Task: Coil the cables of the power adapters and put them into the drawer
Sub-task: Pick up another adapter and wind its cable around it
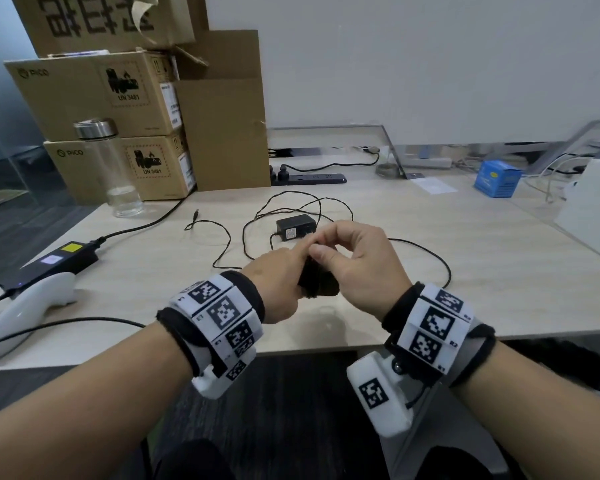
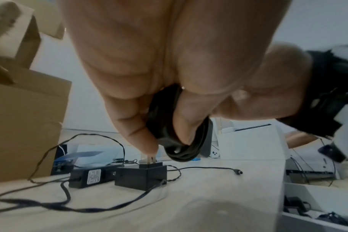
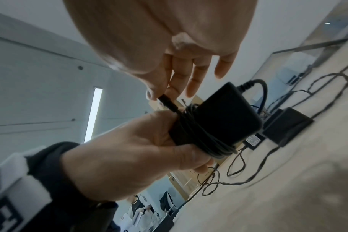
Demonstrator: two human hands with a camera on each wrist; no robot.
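Over the desk's front middle my left hand (image 1: 291,271) grips a black power adapter (image 1: 317,280) with its cable wound round the body (image 3: 218,116). My right hand (image 1: 326,247) pinches the cable's barrel plug end (image 3: 167,102) between thumb and forefinger, just above the windings. In the left wrist view my fingers (image 2: 137,125) wrap the coiled cable (image 2: 181,141). Two more black adapters lie on the desk behind: one with prongs up (image 2: 141,176), one with a white label (image 2: 89,177), both with loose cables (image 1: 236,237) spread around. An open drawer (image 2: 318,196) shows at the desk's right, with dark cables inside.
Stacked cardboard boxes (image 1: 118,98) and a glass bottle (image 1: 108,168) stand at the back left. A black power strip (image 1: 309,176) lies along the back. A power brick (image 1: 59,265) and white controller (image 1: 28,306) sit at the left edge, a blue box (image 1: 496,181) at the back right.
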